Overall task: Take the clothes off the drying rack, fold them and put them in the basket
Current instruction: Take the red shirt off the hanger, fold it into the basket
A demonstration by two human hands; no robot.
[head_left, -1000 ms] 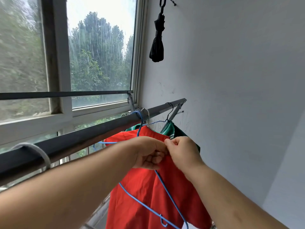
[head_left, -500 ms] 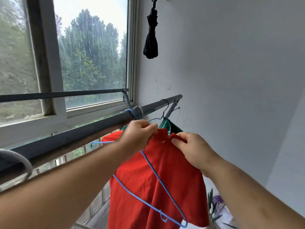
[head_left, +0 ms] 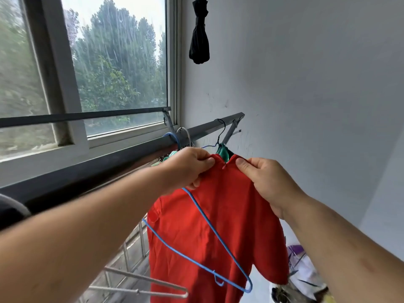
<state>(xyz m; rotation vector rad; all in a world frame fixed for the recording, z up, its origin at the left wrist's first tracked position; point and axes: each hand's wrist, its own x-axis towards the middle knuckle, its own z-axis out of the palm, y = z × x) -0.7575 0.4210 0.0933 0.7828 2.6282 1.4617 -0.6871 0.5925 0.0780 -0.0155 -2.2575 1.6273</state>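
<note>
Both hands are raised in front of the drying rack bar (head_left: 122,156), a dark rail that runs from the lower left up toward the white wall (head_left: 306,106) on the right. The left hand (head_left: 185,167) is closed on the top edge of a red shirt (head_left: 218,226), pinching the cloth between thumb and fingers at the left side of the neck opening. The right hand (head_left: 269,182) grips the same shirt at the right side of the neck opening, with the thumb on top of the cloth. The shirt hangs down from the two hands, just below the rail near its right end, and its lower part goes out of the picture at the bottom. A blue wire hanger (head_left: 209,243) lies against the front of the shirt, tilted, with its upper end hidden under the left hand and its lower corner near the bottom hem. Behind the shirt, a green garment (head_left: 223,152) hangs on the rail from a dark hanger hook (head_left: 222,130). A blue hook (head_left: 172,137) and a pale hook sit on the rail just above the left hand. A black folded umbrella (head_left: 199,36) hangs high on the wall. The window (head_left: 113,62) on the left shows green trees. The basket is not visible.
</note>
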